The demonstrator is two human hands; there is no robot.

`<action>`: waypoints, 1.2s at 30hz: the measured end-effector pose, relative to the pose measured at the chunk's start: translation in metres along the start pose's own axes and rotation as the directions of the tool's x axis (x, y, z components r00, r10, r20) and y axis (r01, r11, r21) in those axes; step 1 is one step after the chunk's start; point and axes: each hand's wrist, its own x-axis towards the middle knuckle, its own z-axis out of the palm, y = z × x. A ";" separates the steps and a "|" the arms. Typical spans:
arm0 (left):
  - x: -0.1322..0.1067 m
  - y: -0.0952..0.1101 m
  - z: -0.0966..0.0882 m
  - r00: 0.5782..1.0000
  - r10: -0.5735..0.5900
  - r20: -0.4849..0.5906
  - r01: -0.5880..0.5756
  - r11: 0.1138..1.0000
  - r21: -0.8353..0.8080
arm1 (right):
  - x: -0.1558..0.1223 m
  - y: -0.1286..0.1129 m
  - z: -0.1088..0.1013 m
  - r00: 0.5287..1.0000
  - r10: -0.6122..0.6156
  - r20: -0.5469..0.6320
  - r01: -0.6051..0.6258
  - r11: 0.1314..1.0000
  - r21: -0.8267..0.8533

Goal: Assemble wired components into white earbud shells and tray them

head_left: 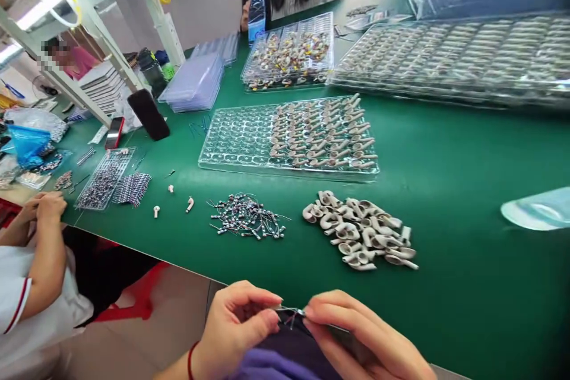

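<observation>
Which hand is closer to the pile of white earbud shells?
The right hand. It sits just below the pile of white shells, near the table edge, while the left hand is farther off to the left, below the small wired parts.

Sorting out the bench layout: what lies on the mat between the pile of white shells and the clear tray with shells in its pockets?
Nothing: in the head view only bare green mat separates the shell pile from the tray.

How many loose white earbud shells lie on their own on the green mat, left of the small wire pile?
3. One shell lies nearest the wire pile, one further left, and a smaller one behind them. Others may hide among the trays beyond.
</observation>
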 end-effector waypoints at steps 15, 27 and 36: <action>0.006 -0.013 0.017 0.993 0.113 0.044 -0.108 0.988 -0.107 | 0.000 -0.008 0.006 0.999 -0.020 -0.035 0.024 0.994 0.106; 0.005 -0.011 0.018 0.991 0.130 0.010 -0.129 0.990 -0.056 | 0.002 -0.010 0.014 0.943 0.318 -0.096 -0.255 0.879 0.404; 0.003 -0.011 0.012 0.984 0.168 0.055 -0.164 0.984 -0.070 | -0.001 -0.002 0.012 0.749 0.598 0.286 -0.633 0.517 0.576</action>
